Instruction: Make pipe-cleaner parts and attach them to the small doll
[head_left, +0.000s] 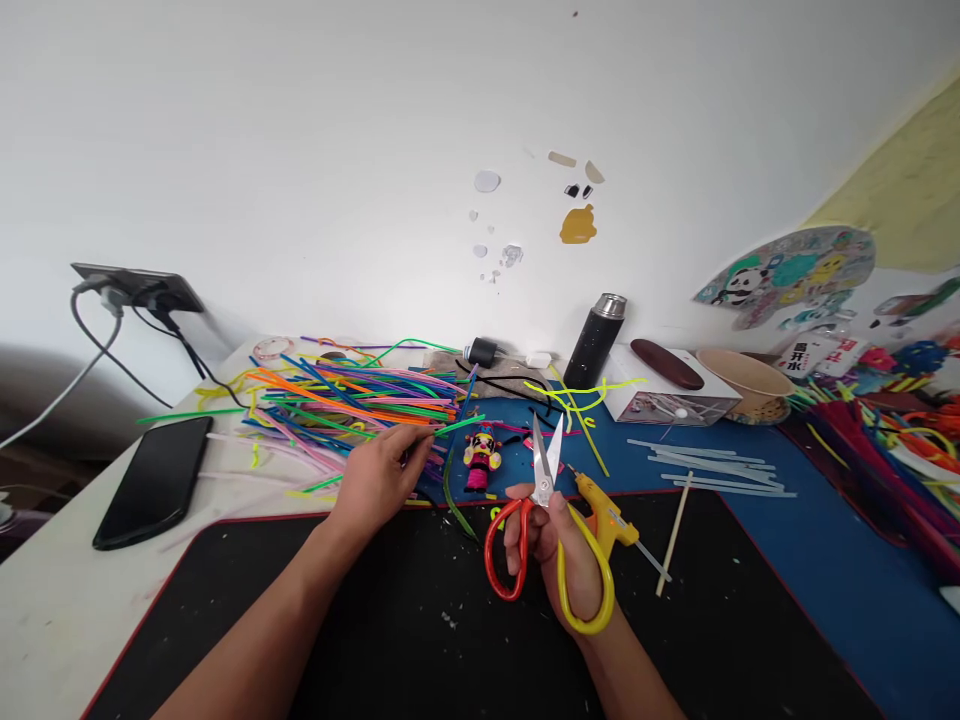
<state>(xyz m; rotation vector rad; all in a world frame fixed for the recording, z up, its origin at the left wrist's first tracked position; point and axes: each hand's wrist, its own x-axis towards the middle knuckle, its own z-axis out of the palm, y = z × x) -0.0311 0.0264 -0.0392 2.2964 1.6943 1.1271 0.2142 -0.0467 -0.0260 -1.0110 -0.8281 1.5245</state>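
My left hand (382, 470) is at the near right edge of a pile of coloured pipe cleaners (352, 390), with thumb and forefinger brought together. A green pipe cleaner (463, 426) runs out from its fingertips; whether others are pinched too is hidden. My right hand (574, 570) holds scissors (545, 480) with one red and one yellow handle, blades parted and pointing away. Between the hands lies a small pipe cleaner figure (481, 458) with a pink and black body. A yellow hot glue gun (606, 512) rests just right of the scissors.
A black mat (450, 620) covers the near table. Glue sticks (712, 468) and a wooden stick (675, 535) lie right. Behind stand a black flask (595, 342), a white drawer box (667, 390) and a bowl (750, 385). A phone (154, 485) lies left; more pipe cleaners (870, 460) fill the right.
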